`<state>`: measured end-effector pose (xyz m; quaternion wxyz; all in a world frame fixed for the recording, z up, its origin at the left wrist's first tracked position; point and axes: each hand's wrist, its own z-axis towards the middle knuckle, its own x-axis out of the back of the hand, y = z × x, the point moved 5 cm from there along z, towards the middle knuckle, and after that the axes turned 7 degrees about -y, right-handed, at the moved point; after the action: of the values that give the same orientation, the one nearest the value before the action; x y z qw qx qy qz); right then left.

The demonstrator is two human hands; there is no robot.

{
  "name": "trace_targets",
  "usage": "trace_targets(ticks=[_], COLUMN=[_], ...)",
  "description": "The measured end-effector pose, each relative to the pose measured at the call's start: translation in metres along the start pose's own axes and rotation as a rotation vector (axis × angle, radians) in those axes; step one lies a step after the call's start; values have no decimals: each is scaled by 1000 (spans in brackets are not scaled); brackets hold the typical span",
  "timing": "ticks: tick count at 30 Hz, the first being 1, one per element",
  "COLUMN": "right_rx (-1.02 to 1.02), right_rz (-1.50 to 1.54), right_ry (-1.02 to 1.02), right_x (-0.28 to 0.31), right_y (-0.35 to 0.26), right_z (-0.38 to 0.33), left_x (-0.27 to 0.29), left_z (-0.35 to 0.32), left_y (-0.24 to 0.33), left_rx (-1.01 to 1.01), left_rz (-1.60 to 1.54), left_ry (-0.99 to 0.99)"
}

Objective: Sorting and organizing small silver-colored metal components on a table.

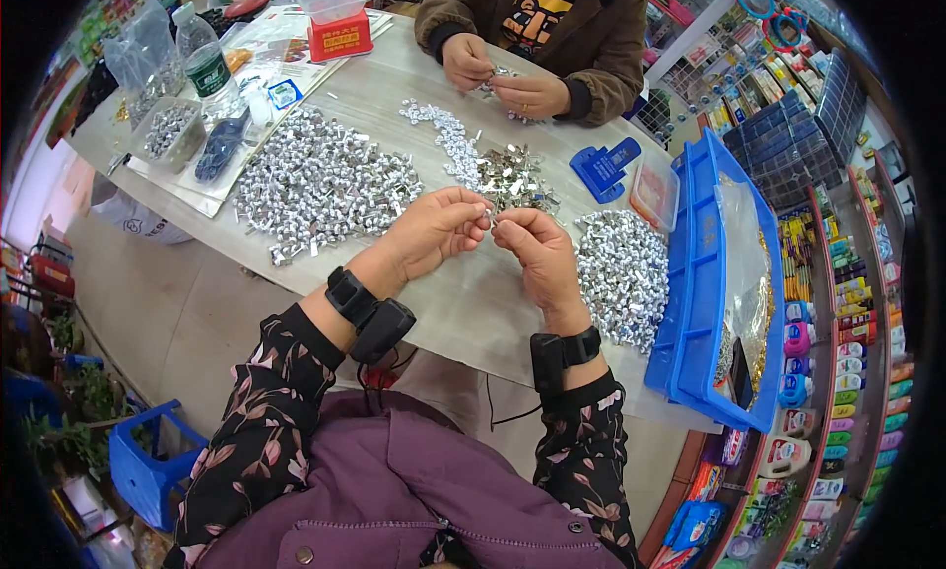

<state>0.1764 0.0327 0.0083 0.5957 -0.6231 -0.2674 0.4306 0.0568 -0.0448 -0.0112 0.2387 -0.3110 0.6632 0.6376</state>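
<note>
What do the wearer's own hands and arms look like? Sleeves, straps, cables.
Left hand and right hand: bare, no gloves. Black sleeves with a pinkish leafy print, plain dark cuffs. Each wrist wears a black strap with a boxy black module. Thin dark cables hang near the wrists.

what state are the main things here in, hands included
left hand: fingers pinched at a small piece
right hand: fingers pinched at the same spot
left pile: loosely heaped, spread out
right pile: loosely heaped
blue tray: open, holding gold-coloured pieces
bottle: upright, capped
plastic tub: open, filled with small parts
red box: topped by a clear container
</note>
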Motion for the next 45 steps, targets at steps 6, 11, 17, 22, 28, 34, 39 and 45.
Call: trace_targets(ticks=[6, 11, 17, 22, 28, 34, 39, 45], right_rx=[14, 21, -62, -29, 42, 88, 60, 180], right_rz=[-168, -165, -129, -267, -272, -641, -1084, -1214], right_ry=[5, 20, -73, -59, -93, 157, 130, 100], right_x=[-1, -2, -2, 9, 0, 39, 24, 15], right_y=[1, 2, 8, 19, 13, -15, -18, -16], right_z=[0, 2, 3, 6, 9, -1, -4, -2], left_x=[2, -3, -7, -14, 1, 19, 3, -25], left_z=[1, 2, -2, -3, -6, -46, -41, -3], left_y=[-1, -1, -2, -4, 8, 77, 68, 21], left_rx=[-53, -140, -231, -158, -204, -288, -286, -349], left_rz=[92, 406, 671, 764, 689, 1316, 1488, 1812], left_ry=[30, 47, 29, 46, 94, 472, 457, 189])
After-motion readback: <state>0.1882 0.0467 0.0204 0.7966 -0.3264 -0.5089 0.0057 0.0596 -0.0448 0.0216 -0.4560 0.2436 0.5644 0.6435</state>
